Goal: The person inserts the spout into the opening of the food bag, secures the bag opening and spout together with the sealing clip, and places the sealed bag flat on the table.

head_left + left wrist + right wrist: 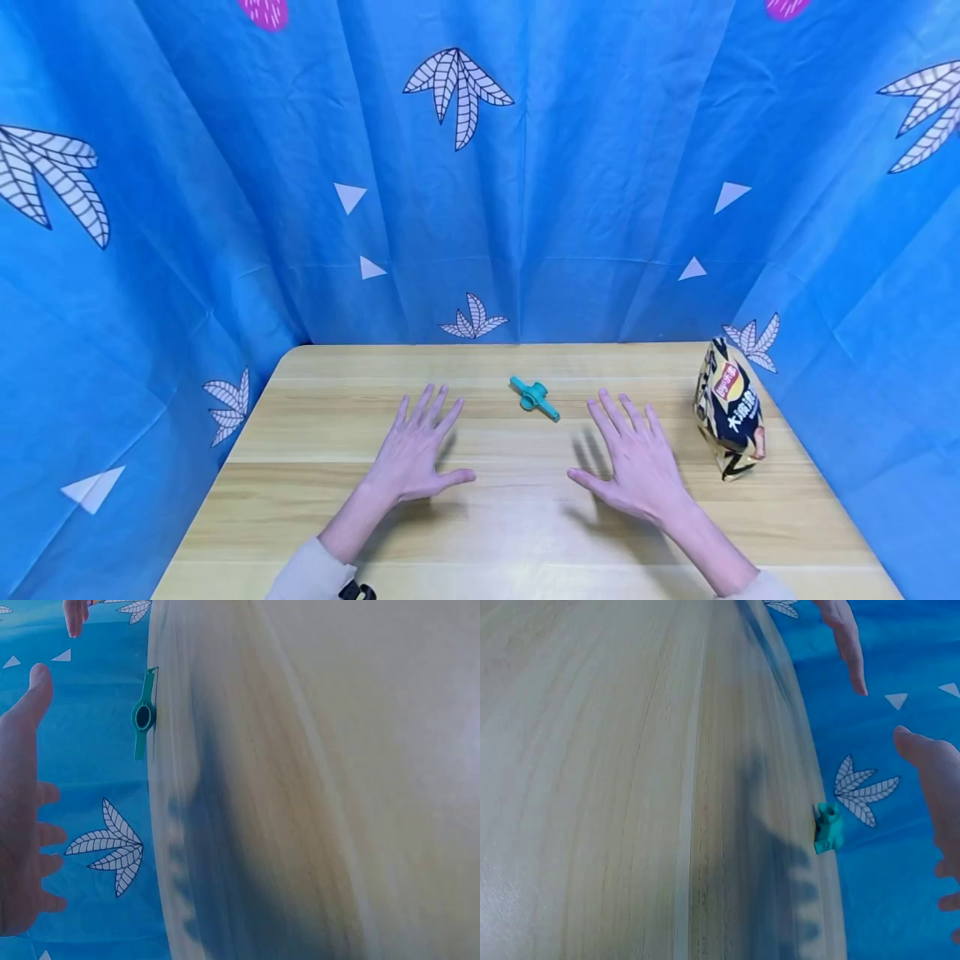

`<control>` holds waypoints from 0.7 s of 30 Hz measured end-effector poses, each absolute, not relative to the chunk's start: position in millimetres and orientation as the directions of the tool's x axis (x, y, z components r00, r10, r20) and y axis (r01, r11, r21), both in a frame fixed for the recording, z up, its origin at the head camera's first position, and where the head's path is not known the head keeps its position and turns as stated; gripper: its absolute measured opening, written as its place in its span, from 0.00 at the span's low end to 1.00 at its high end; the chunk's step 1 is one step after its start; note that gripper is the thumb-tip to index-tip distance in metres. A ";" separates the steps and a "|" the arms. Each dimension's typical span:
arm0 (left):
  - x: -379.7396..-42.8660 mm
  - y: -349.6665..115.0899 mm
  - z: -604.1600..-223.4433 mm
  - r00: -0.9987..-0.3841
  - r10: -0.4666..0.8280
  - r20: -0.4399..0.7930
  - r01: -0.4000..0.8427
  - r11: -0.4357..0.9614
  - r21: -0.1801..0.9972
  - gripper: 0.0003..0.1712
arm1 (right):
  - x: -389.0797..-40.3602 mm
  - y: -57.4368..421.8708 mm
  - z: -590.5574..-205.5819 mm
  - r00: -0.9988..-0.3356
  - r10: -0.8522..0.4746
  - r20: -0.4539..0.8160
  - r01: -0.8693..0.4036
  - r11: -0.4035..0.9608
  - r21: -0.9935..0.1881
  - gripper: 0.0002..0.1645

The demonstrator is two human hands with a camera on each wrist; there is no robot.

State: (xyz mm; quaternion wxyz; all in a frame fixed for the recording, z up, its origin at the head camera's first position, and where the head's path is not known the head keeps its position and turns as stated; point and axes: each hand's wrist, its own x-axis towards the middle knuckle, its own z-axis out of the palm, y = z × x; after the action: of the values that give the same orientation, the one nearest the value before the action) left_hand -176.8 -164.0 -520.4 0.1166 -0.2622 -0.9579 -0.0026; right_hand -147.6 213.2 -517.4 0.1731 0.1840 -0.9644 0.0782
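Wood table (525,517): L hand (415,454) & R hand (636,467) flat, grips open, teal clip (534,397) between.

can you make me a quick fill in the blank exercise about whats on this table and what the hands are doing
1. The small clip lying between the two hands is ____ in colour.
2. The snack bag stands on the table beside the ____ hand.
3. Both the left hand and the right hand have their fingers ____ and hold nothing.
4. The cloth behind the table is mainly ____.

Missing words: teal; right; spread; blue
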 end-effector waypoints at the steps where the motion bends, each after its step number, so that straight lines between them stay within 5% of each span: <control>1: -178.3 -163.9 -520.6 -0.834 0.504 0.224 0.503 0.862 -0.066 0.64 | -148.6 213.1 -517.7 -0.871 -0.329 0.365 -0.384 0.919 -0.086 0.67; 21: -219.0 -160.3 -536.6 -0.808 0.567 0.160 0.568 0.822 -0.040 0.62 | -173.1 211.2 -530.8 -0.889 -0.338 0.309 -0.387 0.915 -0.112 0.63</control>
State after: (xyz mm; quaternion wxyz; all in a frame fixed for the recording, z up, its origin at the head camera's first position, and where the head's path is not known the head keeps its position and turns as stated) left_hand -219.0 -160.3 -536.6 0.0828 -0.2984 -0.9508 -0.0050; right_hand -173.1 211.2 -530.8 0.1433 0.1875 -0.9680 0.0854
